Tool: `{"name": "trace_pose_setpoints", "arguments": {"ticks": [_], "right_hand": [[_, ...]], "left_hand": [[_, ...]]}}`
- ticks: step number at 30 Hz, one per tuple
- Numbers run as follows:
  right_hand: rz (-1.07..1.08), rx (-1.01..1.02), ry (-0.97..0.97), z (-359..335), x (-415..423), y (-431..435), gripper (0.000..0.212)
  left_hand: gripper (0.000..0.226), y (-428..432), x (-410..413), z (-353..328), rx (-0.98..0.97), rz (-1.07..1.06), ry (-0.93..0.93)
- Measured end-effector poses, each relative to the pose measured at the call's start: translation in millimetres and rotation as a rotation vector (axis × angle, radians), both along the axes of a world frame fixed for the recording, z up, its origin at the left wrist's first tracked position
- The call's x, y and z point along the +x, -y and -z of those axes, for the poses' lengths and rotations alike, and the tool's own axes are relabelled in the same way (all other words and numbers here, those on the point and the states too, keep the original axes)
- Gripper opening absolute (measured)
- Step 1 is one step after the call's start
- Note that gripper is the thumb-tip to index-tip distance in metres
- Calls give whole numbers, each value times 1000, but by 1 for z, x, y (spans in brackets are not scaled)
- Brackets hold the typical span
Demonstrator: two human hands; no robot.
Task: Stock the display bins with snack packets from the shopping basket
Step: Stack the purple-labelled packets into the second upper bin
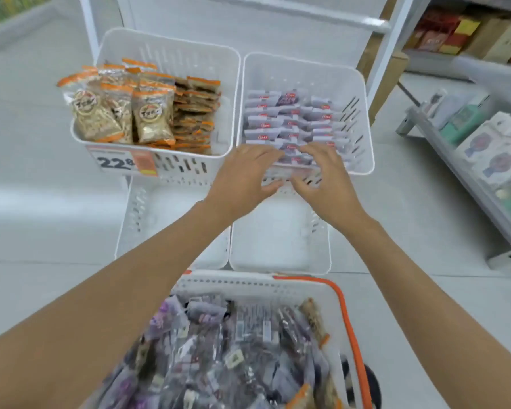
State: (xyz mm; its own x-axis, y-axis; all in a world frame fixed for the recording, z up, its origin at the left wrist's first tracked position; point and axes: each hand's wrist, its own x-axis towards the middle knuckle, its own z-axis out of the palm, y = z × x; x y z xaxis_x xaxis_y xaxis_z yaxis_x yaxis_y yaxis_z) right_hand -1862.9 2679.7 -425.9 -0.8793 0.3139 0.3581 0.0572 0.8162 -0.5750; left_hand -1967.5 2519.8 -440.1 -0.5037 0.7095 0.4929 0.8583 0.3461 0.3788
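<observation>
Judging purple packets (292, 119) light, slick: pinch sealed edges; left hand (245, 172), right hand (326, 175) curl over them, grip unclear.

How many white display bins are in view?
4: upper left bin, upper right bin, lower left bin, lower right bin; the lower two are partly hidden.

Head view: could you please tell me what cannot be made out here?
All in the head view:
- Front packets in right bin: covered by left hand and right hand; grip unclear.
- Price tag: small digits blurred.
- Basket: cut off by bottom edge.
- Basket packets: print blurred.
</observation>
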Motion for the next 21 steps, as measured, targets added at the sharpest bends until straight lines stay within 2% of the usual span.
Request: {"name": "trace_pose_setpoints", "arguments": {"ticks": [3, 7, 10, 11, 12, 14, 16, 17, 19, 21], "right_hand": [[-88, 36, 121, 35, 58, 47, 46], [-251, 28, 518, 99, 129, 85, 40], [-352, -146, 834, 129, 173, 104, 28], [-381, -187, 929, 137, 186, 111, 32], [-415, -148, 1021, 146, 197, 117, 40], [-510, 111, 1137, 163, 218, 128, 52], [-575, 264, 1128, 177, 236, 135, 50], [-568, 233, 1093, 179, 239, 137, 46], [-508, 36, 979, 172, 235, 138, 34], [-393, -282, 840, 153, 218, 141, 26]], "left_hand": [[49, 47, 44, 27, -64, -26, 204], [46, 119, 90, 89, -265, -97, 473], [46, 153, 120, 123, -283, -116, 725], [46, 158, 130, 130, -281, -124, 785], [45, 162, 138, 135, -288, -120, 834], [47, 162, 153, 141, -305, -88, 897], [52, 160, 164, 141, -311, -59, 951], [56, 159, 169, 139, -321, -28, 991], [74, 157, 182, 137, -426, 84, 1059], [87, 157, 194, 137, -561, 166, 1057]]}}
